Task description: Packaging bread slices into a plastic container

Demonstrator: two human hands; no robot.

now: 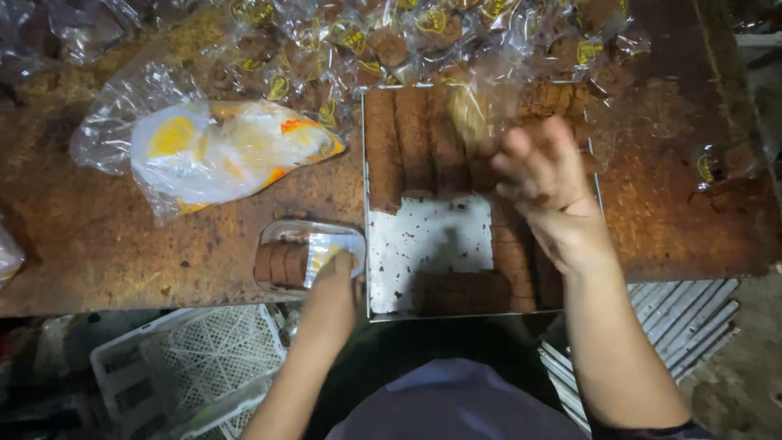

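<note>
A: Holding a small clear plastic tray with my left hand; fingers are closed on its near right corner. The tray sits on the brown worktable, just left of the metal baking tray.

B: Contents of the small tray?

A: A short row of brown biscuits standing on edge at its left end; the right end shows a yellow-printed wrapper.

B: And the other hand?

A: My right hand is over the baking tray's far right part, blurred. Fingers are curled inward; I cannot tell whether they hold anything.

B: State of the baking tray?

A: Rows of brown biscuit slabs fill the far half and run down the right side, with another row along the near edge. The middle is bare white, speckled with crumbs.

B: Surroundings?

A: A heap of wrapped biscuit packets in clear film with yellow marks lies along the far side of the table. A white and yellow-orange bag lies to the left, well apart from the small tray. One wrapped packet sits alone at the right. Below the table edge, a white plastic crate stands left of my body.
</note>
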